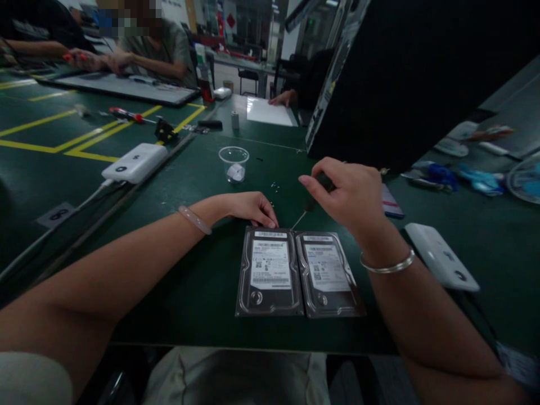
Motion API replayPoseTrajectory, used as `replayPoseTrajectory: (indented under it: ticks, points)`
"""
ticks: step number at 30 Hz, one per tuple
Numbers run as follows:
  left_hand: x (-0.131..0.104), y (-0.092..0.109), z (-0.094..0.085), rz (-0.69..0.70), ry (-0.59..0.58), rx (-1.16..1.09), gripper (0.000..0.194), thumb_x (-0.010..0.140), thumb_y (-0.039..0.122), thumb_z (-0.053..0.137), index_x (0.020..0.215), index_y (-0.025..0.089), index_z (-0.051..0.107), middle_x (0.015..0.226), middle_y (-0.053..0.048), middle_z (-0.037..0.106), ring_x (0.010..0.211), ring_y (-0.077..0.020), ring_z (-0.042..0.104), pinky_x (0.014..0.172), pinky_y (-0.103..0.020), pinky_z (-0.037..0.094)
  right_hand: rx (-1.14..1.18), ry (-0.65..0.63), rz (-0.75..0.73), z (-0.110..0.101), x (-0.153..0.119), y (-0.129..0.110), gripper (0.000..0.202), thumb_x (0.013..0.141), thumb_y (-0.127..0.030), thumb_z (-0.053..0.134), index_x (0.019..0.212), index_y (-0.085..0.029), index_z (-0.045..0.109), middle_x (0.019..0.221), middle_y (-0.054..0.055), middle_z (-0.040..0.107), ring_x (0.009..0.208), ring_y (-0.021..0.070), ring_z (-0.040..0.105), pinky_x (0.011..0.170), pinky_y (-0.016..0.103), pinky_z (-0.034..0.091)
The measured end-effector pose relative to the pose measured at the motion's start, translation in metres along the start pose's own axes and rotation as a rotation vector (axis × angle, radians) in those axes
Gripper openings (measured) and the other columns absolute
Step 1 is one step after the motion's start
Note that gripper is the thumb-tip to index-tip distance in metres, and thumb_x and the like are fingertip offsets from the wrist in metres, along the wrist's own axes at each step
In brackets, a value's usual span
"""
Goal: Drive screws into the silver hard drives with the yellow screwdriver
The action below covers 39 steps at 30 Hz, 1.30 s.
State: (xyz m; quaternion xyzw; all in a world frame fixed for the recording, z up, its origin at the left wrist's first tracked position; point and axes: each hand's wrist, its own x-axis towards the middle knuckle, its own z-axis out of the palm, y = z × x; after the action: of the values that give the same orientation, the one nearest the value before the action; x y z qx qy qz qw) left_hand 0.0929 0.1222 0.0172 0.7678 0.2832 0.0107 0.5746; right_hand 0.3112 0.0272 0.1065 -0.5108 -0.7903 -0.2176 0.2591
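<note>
Two hard drives lie side by side, label up, on the green table in front of me. My right hand (348, 194) is wrapped round the dark handle of a screwdriver (310, 203); its thin shaft slants down to the top right corner of the left hard drive (274, 304). Against that drive's top edge rest the curled fingers of my left hand (255, 209); whether they pinch anything is hidden. The right hard drive (335, 306) sits close beside it, untouched. Several tiny screws (275, 186) are scattered on the table beyond the drives.
A clear plastic cup (234, 163) with crumpled white paper stands ahead. White power strips lie left (135, 162) and right (442, 256). A large black computer case (392, 84) rises at right. A red-handled screwdriver (126, 115) lies far left. Other people sit across the table.
</note>
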Motion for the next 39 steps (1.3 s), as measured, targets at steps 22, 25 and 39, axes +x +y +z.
replayPoseTrajectory:
  ticks: [22, 25, 39]
  points:
    - [0.0, 0.0, 0.002, -0.004, 0.012, -0.005, 0.017, 0.075, 0.033, 0.078, 0.088, 0.023, 0.081, 0.08, -0.001, 0.075, 0.066, -0.0096, 0.058, 0.064, -0.022, 0.043, 0.115, -0.099, 0.034, -0.007, 0.002, -0.003, 0.034, 0.098, -0.041, 0.046, 0.103, -0.018, 0.071, 0.08, 0.007, 0.072, 0.073, 0.0215, 0.064, 0.065, 0.033, 0.038]
    - [0.0, 0.0, 0.003, -0.007, 0.032, -0.027, 0.018, 0.073, 0.032, 0.079, 0.088, 0.023, 0.081, 0.082, -0.001, 0.075, 0.069, -0.0106, 0.061, 0.064, -0.022, 0.044, 0.27, -0.165, -0.078, -0.01, 0.003, 0.0, 0.028, 0.096, -0.03, 0.049, 0.117, -0.017, 0.062, 0.098, 0.009, 0.07, 0.086, 0.0215, 0.064, 0.074, 0.035, 0.045]
    - [0.0, 0.002, 0.0, -0.01, 0.001, 0.017, 0.02, 0.074, 0.036, 0.079, 0.09, 0.024, 0.081, 0.084, -0.001, 0.076, 0.069, -0.0099, 0.061, 0.066, -0.021, 0.045, 0.818, -0.163, 0.054, -0.009, 0.003, -0.007, 0.023, 0.093, -0.037, 0.059, 0.077, -0.02, 0.056, 0.073, -0.002, 0.055, 0.068, 0.0117, 0.049, 0.063, 0.028, 0.038]
